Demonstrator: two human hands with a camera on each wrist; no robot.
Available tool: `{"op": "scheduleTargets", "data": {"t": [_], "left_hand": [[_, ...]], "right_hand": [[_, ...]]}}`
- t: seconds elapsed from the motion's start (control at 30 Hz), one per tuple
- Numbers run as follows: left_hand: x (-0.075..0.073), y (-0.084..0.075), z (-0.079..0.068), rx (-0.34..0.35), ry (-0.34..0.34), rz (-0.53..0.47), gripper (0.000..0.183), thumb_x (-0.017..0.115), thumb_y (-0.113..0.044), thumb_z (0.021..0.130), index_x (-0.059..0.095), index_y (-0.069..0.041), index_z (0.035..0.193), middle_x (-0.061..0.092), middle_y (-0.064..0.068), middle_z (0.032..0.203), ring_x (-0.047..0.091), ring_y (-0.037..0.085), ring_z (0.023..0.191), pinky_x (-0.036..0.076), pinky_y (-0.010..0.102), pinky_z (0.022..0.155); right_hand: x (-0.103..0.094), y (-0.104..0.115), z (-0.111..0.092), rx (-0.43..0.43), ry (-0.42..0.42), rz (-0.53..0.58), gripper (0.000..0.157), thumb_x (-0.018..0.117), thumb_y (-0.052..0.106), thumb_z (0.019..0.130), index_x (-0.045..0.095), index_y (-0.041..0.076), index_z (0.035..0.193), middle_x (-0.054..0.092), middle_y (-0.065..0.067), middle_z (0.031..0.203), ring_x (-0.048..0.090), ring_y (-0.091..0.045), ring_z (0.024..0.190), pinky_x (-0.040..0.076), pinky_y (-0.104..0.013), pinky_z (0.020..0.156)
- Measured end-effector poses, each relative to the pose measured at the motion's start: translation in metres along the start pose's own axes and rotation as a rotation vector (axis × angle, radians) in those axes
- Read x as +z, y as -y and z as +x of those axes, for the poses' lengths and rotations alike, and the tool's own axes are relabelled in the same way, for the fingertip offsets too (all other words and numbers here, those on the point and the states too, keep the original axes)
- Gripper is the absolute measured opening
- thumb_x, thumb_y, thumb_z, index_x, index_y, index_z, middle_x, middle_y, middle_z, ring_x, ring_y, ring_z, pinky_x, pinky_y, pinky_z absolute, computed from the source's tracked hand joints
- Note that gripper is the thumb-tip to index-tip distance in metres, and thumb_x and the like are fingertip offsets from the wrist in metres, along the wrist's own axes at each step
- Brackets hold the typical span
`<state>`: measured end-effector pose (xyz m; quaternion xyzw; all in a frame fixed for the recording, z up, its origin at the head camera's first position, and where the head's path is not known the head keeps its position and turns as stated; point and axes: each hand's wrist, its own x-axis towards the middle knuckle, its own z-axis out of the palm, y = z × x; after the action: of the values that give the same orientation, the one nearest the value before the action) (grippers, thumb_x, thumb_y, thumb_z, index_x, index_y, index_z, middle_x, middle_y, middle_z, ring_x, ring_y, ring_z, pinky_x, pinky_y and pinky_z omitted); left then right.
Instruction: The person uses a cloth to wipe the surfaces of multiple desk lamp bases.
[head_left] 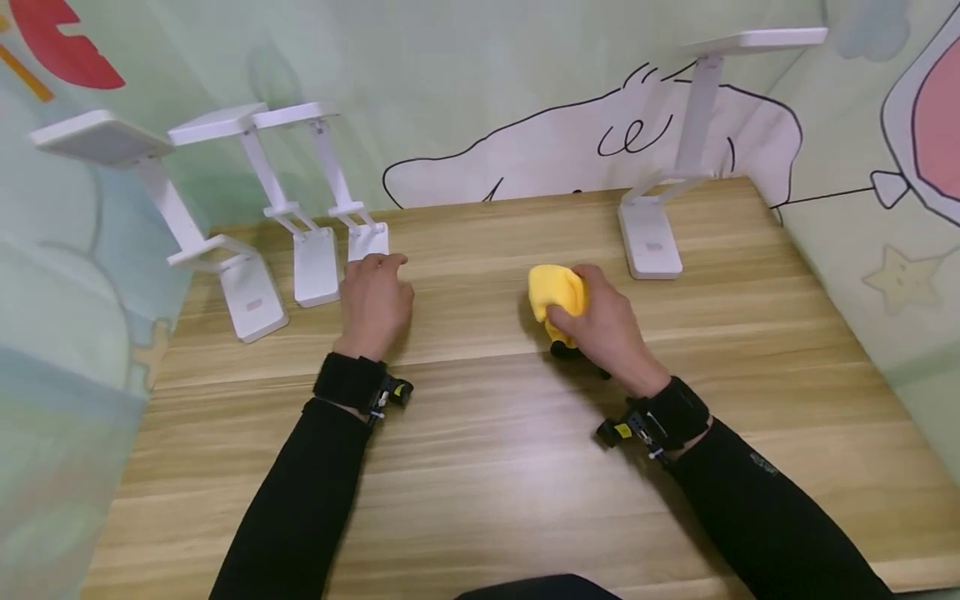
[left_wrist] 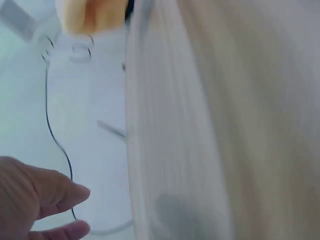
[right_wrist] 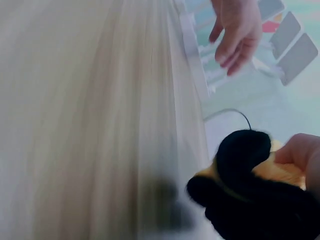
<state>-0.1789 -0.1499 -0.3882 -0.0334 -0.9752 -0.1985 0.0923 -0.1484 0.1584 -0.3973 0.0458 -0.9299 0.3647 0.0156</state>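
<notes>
My right hand (head_left: 609,330) holds a soft yellow and black plush-looking thing (head_left: 552,287) over the middle of the table, thumb on its near side. The right wrist view shows its black fuzzy underside (right_wrist: 245,185) hanging clear of the tabletop. My left hand (head_left: 375,302) hovers in front of a small white desk lamp (head_left: 368,240), partly hiding its base. In the left wrist view the left thumb and a finger (left_wrist: 60,192) stand apart with nothing between them. Whether that hand touches the lamp cannot be seen.
Two more white desk lamps (head_left: 253,300) (head_left: 317,267) stand at the left of the wooden table (head_left: 480,467). Another white lamp (head_left: 651,242) is at the back right. Behind the table hangs a patterned cloth wall (head_left: 480,92).
</notes>
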Motion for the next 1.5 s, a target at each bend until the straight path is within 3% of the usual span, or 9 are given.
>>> {"op": "scheduleTargets", "data": {"t": [0.17, 0.37, 0.67, 0.9, 1.13, 1.5], "left_hand": [[0.001, 0.013, 0.01, -0.053, 0.022, 0.047, 0.043, 0.061, -0.017, 0.088, 0.058, -0.006, 0.13, 0.054, 0.023, 0.128, 0.041, 0.047, 0.118, 0.041, 0.06, 0.088], [0.004, 0.023, 0.014, -0.089, 0.075, 0.046, 0.049, 0.06, -0.019, 0.088, 0.053, -0.003, 0.133, 0.05, 0.026, 0.129, 0.04, 0.049, 0.119, 0.043, 0.061, 0.089], [0.005, 0.03, 0.015, -0.022, 0.096, 0.098, 0.043, 0.05, -0.008, 0.089, 0.054, 0.004, 0.13, 0.057, 0.029, 0.117, 0.046, 0.042, 0.117, 0.032, 0.053, 0.102], [0.005, 0.031, 0.018, -0.028, 0.149, 0.105, 0.043, 0.046, -0.007, 0.091, 0.053, 0.004, 0.132, 0.061, 0.028, 0.114, 0.048, 0.04, 0.112, 0.037, 0.055, 0.097], [0.005, 0.032, 0.017, -0.023, 0.148, 0.116, 0.042, 0.047, -0.008, 0.091, 0.054, 0.002, 0.131, 0.062, 0.027, 0.108, 0.049, 0.039, 0.107, 0.038, 0.056, 0.089], [0.005, 0.024, 0.011, -0.022, 0.154, 0.103, 0.046, 0.056, -0.019, 0.088, 0.056, -0.001, 0.131, 0.061, 0.024, 0.118, 0.048, 0.037, 0.111, 0.037, 0.056, 0.088]], "right_hand": [[-0.006, -0.006, -0.006, -0.092, -0.001, -0.189, 0.058, 0.069, 0.03, 0.083, 0.05, 0.002, 0.13, 0.058, -0.014, 0.102, 0.052, -0.029, 0.083, 0.045, -0.042, 0.066], [-0.003, -0.008, -0.007, -0.16, 0.026, -0.277, 0.058, 0.07, 0.03, 0.083, 0.053, 0.004, 0.132, 0.061, -0.017, 0.116, 0.052, -0.029, 0.091, 0.045, -0.043, 0.067], [0.002, -0.005, -0.005, -0.192, 0.041, -0.339, 0.058, 0.068, 0.032, 0.084, 0.052, 0.006, 0.134, 0.06, -0.021, 0.124, 0.053, -0.033, 0.102, 0.046, -0.047, 0.07], [0.004, -0.004, -0.005, -0.191, 0.047, -0.376, 0.058, 0.068, 0.033, 0.084, 0.051, 0.005, 0.133, 0.06, -0.022, 0.121, 0.053, -0.034, 0.101, 0.047, -0.047, 0.069], [0.005, -0.004, -0.005, -0.191, 0.041, -0.383, 0.059, 0.069, 0.034, 0.083, 0.051, 0.005, 0.132, 0.06, -0.021, 0.115, 0.052, -0.031, 0.094, 0.046, -0.043, 0.064], [0.006, -0.008, -0.005, -0.206, 0.029, -0.41, 0.063, 0.067, 0.038, 0.082, 0.046, 0.007, 0.133, 0.058, -0.02, 0.112, 0.051, -0.035, 0.094, 0.048, -0.048, 0.068]]}}
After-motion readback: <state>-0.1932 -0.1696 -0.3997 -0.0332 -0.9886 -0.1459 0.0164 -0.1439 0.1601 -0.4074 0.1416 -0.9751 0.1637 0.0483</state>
